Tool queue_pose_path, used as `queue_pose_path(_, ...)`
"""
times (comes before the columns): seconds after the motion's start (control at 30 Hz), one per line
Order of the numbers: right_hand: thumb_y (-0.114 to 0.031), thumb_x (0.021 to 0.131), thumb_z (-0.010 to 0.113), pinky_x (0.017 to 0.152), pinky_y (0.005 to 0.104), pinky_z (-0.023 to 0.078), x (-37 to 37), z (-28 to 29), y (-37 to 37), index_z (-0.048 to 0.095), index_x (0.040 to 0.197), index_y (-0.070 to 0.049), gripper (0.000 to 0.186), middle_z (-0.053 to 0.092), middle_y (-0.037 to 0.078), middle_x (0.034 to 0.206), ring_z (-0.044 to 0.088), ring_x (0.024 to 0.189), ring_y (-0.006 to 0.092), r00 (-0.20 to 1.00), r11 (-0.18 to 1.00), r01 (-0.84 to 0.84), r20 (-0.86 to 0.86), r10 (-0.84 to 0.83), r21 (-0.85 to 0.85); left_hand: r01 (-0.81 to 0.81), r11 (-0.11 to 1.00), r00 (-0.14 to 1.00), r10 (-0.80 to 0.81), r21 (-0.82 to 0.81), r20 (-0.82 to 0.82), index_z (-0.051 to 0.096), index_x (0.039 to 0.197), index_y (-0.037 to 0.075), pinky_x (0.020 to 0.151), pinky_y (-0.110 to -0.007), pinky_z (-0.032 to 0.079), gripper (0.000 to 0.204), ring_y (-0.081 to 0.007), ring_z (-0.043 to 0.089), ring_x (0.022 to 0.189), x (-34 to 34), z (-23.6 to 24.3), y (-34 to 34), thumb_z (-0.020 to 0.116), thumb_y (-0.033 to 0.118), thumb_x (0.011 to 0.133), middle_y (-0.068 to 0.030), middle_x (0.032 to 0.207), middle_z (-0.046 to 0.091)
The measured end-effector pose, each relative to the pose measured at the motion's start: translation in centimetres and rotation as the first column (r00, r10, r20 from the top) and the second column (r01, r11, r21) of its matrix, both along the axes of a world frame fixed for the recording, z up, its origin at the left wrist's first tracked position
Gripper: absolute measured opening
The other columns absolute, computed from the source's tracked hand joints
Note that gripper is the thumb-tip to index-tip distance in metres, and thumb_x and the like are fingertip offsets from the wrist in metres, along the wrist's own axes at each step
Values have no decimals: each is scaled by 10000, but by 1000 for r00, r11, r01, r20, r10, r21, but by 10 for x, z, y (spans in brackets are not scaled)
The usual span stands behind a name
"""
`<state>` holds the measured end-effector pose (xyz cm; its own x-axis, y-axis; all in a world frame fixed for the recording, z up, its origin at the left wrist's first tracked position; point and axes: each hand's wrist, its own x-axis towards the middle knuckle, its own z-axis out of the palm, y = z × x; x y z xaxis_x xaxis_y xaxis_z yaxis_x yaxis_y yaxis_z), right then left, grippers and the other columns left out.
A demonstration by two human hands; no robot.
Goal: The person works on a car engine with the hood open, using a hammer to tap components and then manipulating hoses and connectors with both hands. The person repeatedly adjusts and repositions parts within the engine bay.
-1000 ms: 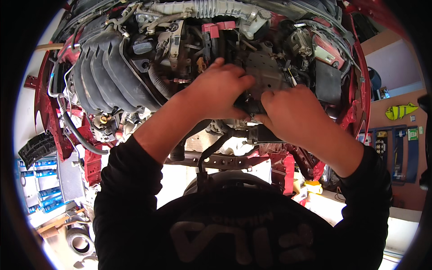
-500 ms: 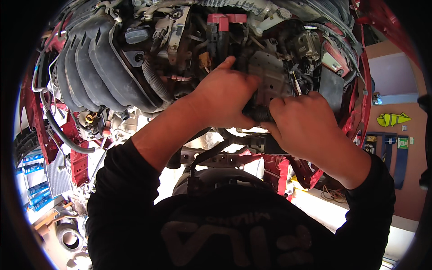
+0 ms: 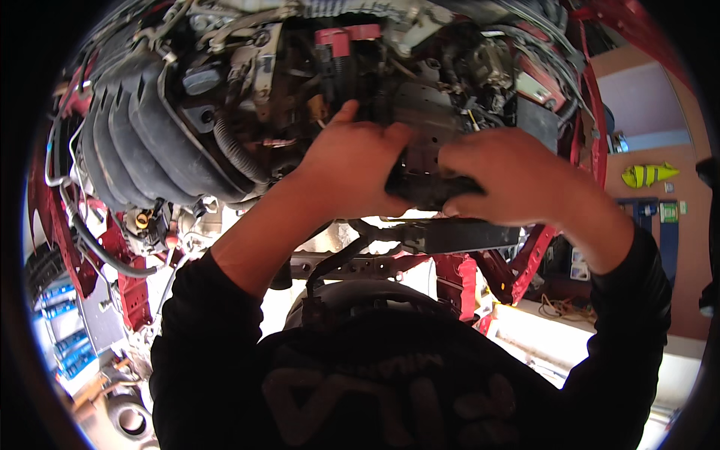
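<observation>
In the middle of the car's engine bay, a black hose-like part (image 3: 433,193) runs between my two hands. My left hand (image 3: 356,165) curls round its left end, the thumb pointing up. My right hand (image 3: 517,176), a little smeared by motion, curves round the right end, fingers above and thumb below. The exact kind of part cannot be made out, as my fingers cover much of it. Just beyond the hands is a dark metal bracket with holes (image 3: 424,105). A thick cable with a red cover (image 3: 349,36) stands behind my left hand.
A ribbed black intake manifold (image 3: 142,135) fills the left, with a corrugated hose (image 3: 236,154) beside it. A dark crossbar (image 3: 461,237) lies nearer me. Red body panels (image 3: 592,112) edge the bay. Blue boxes (image 3: 71,341) and a tire (image 3: 129,418) are at lower left.
The view has shifted a little. My right hand has moved apart from the left, and its fingers have spread wider round the black part. My left hand keeps nearly the same pose.
</observation>
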<state>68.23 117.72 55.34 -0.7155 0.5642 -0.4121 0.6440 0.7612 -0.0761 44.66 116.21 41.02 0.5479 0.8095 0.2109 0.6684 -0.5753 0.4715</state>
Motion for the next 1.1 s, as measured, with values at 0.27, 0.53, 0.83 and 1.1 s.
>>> queue_pose_path(0.27,-184,904,900,1074,490,565,83,20,-22,733,1366,-13,521,723,181,1309,712,1244,398,954,960,232,-158,-256,-157,-50,998,999,51,44,-4,589,1559,106,1276,-708,353,914,-402,653,1406,9,16,-17,951,401,773,-189,1454,711)
queue_pose_path(0.53,-172,947,843,958,497,539,90,15,-1,696,1231,0,363,707,190,1130,701,1090,380,932,949,266,-207,-298,-171,202,979,970,-197,-21,139,720,1359,62,1077,-513,485,454,-391,730,1172,61,44,-14,854,274,981,-187,1198,778)
queue_pose_path(0.83,-191,789,851,669,450,595,59,15,-2,728,1107,22,401,746,198,936,761,750,354,945,934,323,-5,-328,-152,284,857,941,-164,-429,294,755,1331,-14,754,-401,556,352,-195,696,775,62,62,3,816,186,1049,-113,843,719)
queue_pose_path(1.1,-147,741,844,742,481,598,63,5,8,727,1081,26,399,751,219,913,762,845,388,916,909,296,-182,-357,-293,337,771,917,-140,-540,372,750,1391,20,732,-317,553,458,-102,664,775,62,60,12,870,287,1038,-29,935,736)
